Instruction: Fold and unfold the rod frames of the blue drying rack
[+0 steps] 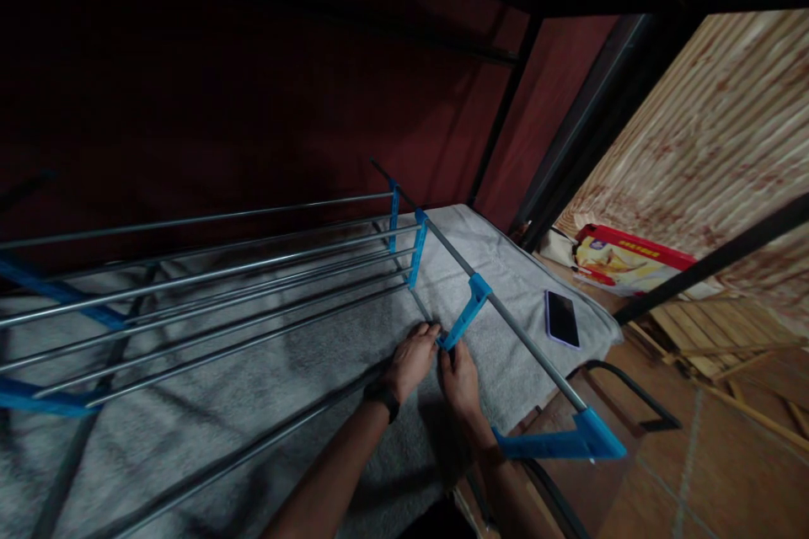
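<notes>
A rack of thin metal rods (265, 263) with blue plastic brackets lies on a grey blanket (329, 370). My left hand (414, 360), with a dark band on its wrist, closes round the lower end of the middle blue bracket, where a thin rod meets it. Just to its right, my right hand (461, 379) pinches the same blue bracket (466, 316) from below. The bracket's upper end sits on a long grey tube (531, 341). Another blue bracket (572, 438) hangs at the near end of that tube. My fingertips are partly hidden.
A phone (562, 318) lies on the blanket at the right. Beyond the edge are a red and yellow box (632, 257), wooden slats (726, 333) and a tiled floor (726, 446). Dark frame posts (506, 114) and a bar (714, 261) surround the blanket.
</notes>
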Demonstrator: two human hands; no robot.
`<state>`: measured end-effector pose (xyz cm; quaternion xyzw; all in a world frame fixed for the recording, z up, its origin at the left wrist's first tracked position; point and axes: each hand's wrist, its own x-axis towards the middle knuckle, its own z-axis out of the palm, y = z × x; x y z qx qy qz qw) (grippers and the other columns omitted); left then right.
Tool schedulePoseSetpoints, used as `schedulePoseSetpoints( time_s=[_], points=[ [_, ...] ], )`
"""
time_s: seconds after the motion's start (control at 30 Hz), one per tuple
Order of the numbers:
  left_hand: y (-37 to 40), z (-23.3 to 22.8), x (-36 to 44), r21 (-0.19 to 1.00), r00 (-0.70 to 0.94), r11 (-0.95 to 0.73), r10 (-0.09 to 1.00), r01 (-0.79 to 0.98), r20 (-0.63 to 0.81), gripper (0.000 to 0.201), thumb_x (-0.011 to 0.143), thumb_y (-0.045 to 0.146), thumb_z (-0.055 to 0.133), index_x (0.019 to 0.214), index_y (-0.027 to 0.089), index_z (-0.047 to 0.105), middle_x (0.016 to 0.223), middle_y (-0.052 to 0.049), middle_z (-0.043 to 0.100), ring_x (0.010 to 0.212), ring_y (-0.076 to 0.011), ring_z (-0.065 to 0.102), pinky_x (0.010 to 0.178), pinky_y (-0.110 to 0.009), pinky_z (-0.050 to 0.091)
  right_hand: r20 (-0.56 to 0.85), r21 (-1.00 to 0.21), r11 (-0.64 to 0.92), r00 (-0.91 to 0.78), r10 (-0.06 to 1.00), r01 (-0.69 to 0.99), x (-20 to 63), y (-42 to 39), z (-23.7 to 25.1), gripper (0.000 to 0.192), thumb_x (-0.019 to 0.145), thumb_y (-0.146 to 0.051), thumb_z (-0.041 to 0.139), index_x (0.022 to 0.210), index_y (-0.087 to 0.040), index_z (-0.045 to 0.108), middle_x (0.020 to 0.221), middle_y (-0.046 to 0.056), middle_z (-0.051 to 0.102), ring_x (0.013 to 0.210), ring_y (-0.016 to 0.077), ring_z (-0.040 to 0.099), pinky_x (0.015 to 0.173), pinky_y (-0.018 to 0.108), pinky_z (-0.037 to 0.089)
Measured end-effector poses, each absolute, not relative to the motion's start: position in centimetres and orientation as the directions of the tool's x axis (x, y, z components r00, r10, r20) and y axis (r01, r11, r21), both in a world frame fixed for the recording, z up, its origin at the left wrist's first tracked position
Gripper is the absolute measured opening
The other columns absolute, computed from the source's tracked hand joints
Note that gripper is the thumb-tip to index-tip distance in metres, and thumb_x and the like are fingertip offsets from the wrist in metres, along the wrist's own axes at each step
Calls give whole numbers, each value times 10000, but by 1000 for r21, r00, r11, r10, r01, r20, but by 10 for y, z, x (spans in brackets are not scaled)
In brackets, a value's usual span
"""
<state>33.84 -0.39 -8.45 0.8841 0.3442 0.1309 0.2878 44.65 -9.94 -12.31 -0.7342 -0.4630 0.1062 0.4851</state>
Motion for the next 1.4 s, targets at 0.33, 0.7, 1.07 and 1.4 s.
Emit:
schedulePoseSetpoints(
  time_s=[0.33, 0.7, 1.07, 1.4],
  points=[
    [-15, -66, 338, 574, 734, -566, 673, 592, -93, 491, 1054, 226, 439, 1535, 280, 528, 1314, -108, 732, 1171, -268, 707, 1006, -395, 538, 299, -821, -55, 512, 805, 568, 451, -100, -125, 330, 1023, -366, 450, 1246, -216, 641, 1176, 133, 730, 1111, 294, 673, 1019, 487, 527],
    [-20, -57, 342, 391, 745, -656, 655, 645, -131, 462, 1063, 142, 288, 1416, 214, 577, 1256, -108, 735, 1077, -248, 735, 921, -355, 570, 295, -831, -55, 522, 800, 554, 451, -99, -128, 323, 1003, -330, 468, 1236, -198, 650, 1178, 134, 735, 1096, 276, 682, 1007, 447, 533],
    [-20, -58, 339, 403, 754, -662, 646, 632, -121, 329, 1088, 265, 345, 1321, 213, 572, 1230, -115, 735, 1112, -244, 719, 950, -354, 544, 296, -833, -54, 528, 796, 550, 453, -100, -130, 243, 998, -329, 497, 1125, -206, 664, 1094, 126, 739, 1016, 274, 688, 939, 424, 542],
    [-32, -63, 342, 261, 711, -670, 694, 695, -111, 379, 1084, 230, 302, 1340, 162, 573, 1047, -151, 756, 952, -268, 754, 841, -369, 559, 275, -848, -64, 541, 795, 526, 450, -100, -126, 259, 978, -304, 488, 1123, -195, 674, 1097, 145, 736, 1008, 289, 686, 938, 448, 552]
  ],
)
